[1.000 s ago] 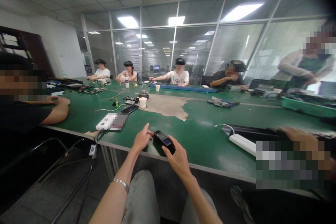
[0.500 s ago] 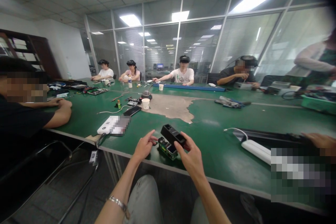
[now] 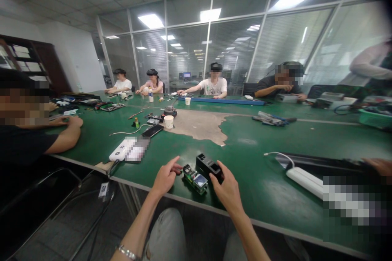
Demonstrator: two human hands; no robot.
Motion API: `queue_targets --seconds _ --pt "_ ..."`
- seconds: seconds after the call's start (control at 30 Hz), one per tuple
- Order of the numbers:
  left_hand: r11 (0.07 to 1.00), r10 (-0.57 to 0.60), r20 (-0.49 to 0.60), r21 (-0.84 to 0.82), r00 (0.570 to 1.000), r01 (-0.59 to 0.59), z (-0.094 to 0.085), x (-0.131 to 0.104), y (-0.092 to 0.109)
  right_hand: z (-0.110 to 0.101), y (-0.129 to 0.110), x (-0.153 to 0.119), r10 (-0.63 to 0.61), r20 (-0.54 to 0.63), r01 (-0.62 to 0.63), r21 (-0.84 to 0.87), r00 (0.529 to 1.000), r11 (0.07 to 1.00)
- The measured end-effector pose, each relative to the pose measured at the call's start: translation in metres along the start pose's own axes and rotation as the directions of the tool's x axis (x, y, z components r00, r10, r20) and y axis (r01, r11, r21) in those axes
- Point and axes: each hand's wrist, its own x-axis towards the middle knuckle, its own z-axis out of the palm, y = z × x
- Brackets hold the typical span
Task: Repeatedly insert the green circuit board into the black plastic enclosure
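A green circuit-board assembly with a small screen [image 3: 196, 180] lies on the green table near its front edge. Just to its right is a black plastic housing [image 3: 208, 166] with cut-outs in its face. My right hand [image 3: 226, 183] grips the housing by its near right end, thumb on this side. To the left of the board is my left hand [image 3: 167, 174], its index finger stretched forward and nothing held in it. Its fingertips come close to the board's left edge; whether they touch it I cannot tell.
A paper cup [image 3: 168, 122], a black phone [image 3: 152, 130] and a white power bank [image 3: 122, 149] are ahead on the left. Gloves [image 3: 269, 119] lie farther right. A white device with a cable [image 3: 304, 181] sits at right. Several people sit around the table.
The black housing has moved off the top of the circuit board to its right side, in my right hand. The board's screen now shows fully. My left hand stays beside the board.
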Motion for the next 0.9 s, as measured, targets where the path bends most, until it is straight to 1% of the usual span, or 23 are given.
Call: queue_targets --seconds 0.1,0.23,0.3,0.43,0.5,0.53,0.6,0.67,0.73,0.8,0.9 --pt "1.0 0.017 -0.006 -0.005 1.0 -0.017 0.001 -0.002 0.002 -0.001 0.005 -0.003 -0.021 -0.025 0.02 -0.039 0.999 0.999" --pt "1.0 0.005 -0.016 0.018 1.0 -0.005 0.001 -0.003 0.006 -0.004 0.007 -0.006 0.02 -0.023 -0.021 -0.038 1.0 0.999" --pt "1.0 0.004 -0.019 0.015 1.0 -0.004 0.001 -0.004 0.008 -0.004 0.006 -0.006 0.015 -0.014 -0.015 -0.047 1.0 0.999" --pt "1.0 0.004 -0.022 0.005 1.0 -0.004 0.0 -0.004 0.011 -0.003 -0.002 -0.008 -0.033 0.035 0.035 -0.082 0.999 0.996" --pt "1.0 0.007 -0.018 -0.005 1.0 -0.007 -0.001 -0.004 0.011 -0.004 -0.006 -0.009 -0.022 0.04 0.025 -0.07 0.999 0.997" --pt "1.0 0.013 -0.018 -0.014 1.0 -0.013 -0.001 -0.004 0.01 -0.006 -0.008 -0.009 0.001 0.031 0.0 -0.056 1.0 0.998" --pt "0.999 0.031 -0.019 -0.029 0.999 -0.032 -0.001 -0.003 0.009 -0.012 -0.012 -0.009 0.087 0.006 -0.087 0.009 0.996 0.996" --pt "0.998 0.045 -0.019 -0.032 0.999 -0.046 -0.001 -0.003 0.007 -0.02 -0.02 -0.008 0.198 0.004 -0.196 0.133 0.98 0.972" --pt "0.998 0.051 -0.018 -0.028 0.999 -0.052 -0.001 -0.004 0.005 -0.029 -0.032 -0.007 0.266 0.031 -0.264 0.269 0.963 0.926" --pt "0.998 0.052 -0.016 -0.025 0.998 -0.053 -0.001 -0.004 0.004 -0.034 -0.046 -0.007 0.254 0.055 -0.258 0.314 0.966 0.914" --pt "0.998 0.051 -0.014 -0.033 0.999 -0.052 -0.002 -0.005 0.004 -0.033 -0.066 -0.008 0.187 0.11 -0.213 0.305 0.976 0.928"
